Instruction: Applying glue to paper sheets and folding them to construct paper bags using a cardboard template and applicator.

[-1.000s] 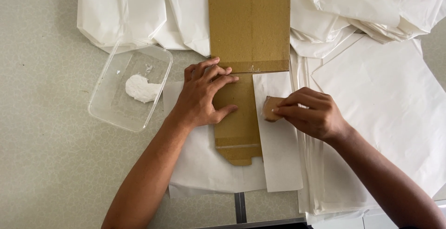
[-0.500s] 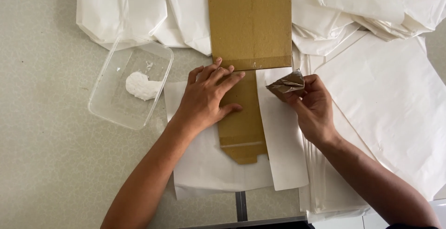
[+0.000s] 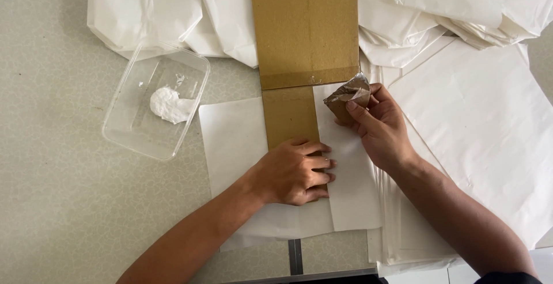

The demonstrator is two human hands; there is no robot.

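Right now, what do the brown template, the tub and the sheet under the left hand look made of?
Brown template: matte corrugated cardboard, faint ribbing. Tub: clear glossy plastic, see-through walls. Sheet: thin white matte paper, probably, creased flat.

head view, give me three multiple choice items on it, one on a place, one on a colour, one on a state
1. Where is the clear plastic tray?
A. left of the cardboard template
B. on the white sheets at the right
C. under the right hand

2. What colour is the cardboard template?
A. blue
B. brown
C. black

3. What is the left hand doing?
A. lifted clear of everything
B. pinching the tray
C. lying flat on the template's narrow strip

Key: 1 A, the tray sits on the table left of the template. 2 B, the board is plain brown. 3 C, the palm presses down while the right hand holds a small folded scrap.
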